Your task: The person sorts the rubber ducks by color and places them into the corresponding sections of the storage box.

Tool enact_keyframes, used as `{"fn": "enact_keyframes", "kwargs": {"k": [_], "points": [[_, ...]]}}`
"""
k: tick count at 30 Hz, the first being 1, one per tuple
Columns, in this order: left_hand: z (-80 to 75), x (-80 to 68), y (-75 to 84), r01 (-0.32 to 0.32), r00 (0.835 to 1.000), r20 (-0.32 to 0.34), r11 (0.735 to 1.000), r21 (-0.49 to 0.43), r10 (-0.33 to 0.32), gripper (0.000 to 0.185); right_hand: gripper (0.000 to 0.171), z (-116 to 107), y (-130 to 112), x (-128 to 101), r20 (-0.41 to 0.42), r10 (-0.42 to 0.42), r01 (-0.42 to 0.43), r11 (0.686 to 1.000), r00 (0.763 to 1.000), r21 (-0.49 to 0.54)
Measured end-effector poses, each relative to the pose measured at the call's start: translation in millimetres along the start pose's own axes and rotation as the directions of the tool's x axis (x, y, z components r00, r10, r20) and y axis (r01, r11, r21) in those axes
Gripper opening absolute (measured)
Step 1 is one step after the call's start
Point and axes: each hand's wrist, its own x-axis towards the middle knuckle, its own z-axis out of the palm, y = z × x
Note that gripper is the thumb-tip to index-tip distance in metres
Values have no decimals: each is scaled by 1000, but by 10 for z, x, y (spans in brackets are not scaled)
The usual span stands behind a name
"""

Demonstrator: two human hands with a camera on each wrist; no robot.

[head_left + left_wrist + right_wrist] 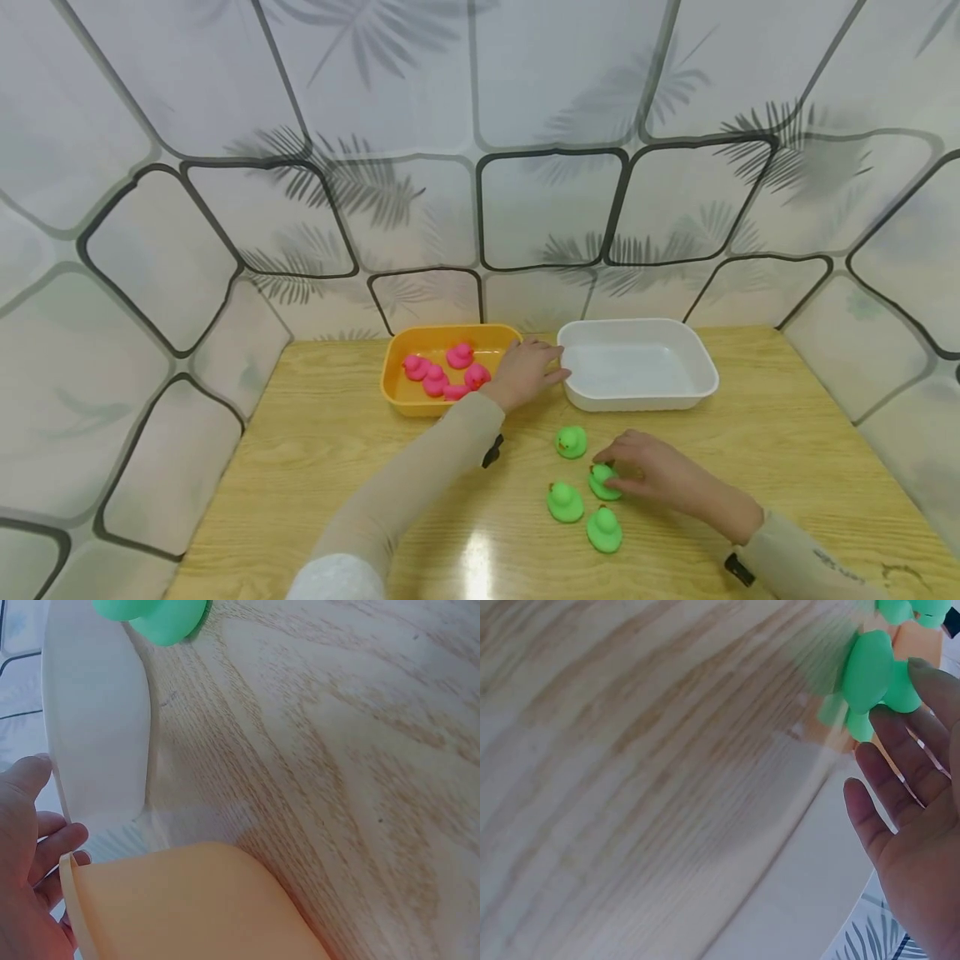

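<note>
My right hand [660, 472] pinches a green rubber duck [604, 483] by the head, thumb on one side and fingertips on the other, as the right wrist view shows. Three other green ducks sit close by: one [572, 442] behind it, one [565, 502] to its left and one [604, 530] in front. With fingers extended, my left hand [523, 372] touches the left rim of a white tub [637, 404], its thumb [36, 771] at the edge. That hand also overlaps the right end of an orange tub [420, 409].
Several pink rubber ducks [435, 381] lie in the orange tub. Both tubs stand side by side at the back of the wooden table [322, 467], near the patterned backdrop [427, 217]. My left forearm [420, 475] crosses the table in front of the orange tub.
</note>
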Motion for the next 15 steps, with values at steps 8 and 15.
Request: {"fn": "enact_keyframes", "kwargs": {"k": [8,15], "points": [[3,21,11,9,1000,18,1000,1,-9,53,30,-113,11,-11,-15,55,-56,998,998,-7],[3,21,7,1,1000,9,1000,-2,-1,52,30,-403,76,13,-43,137,-135,989,990,56]]}}
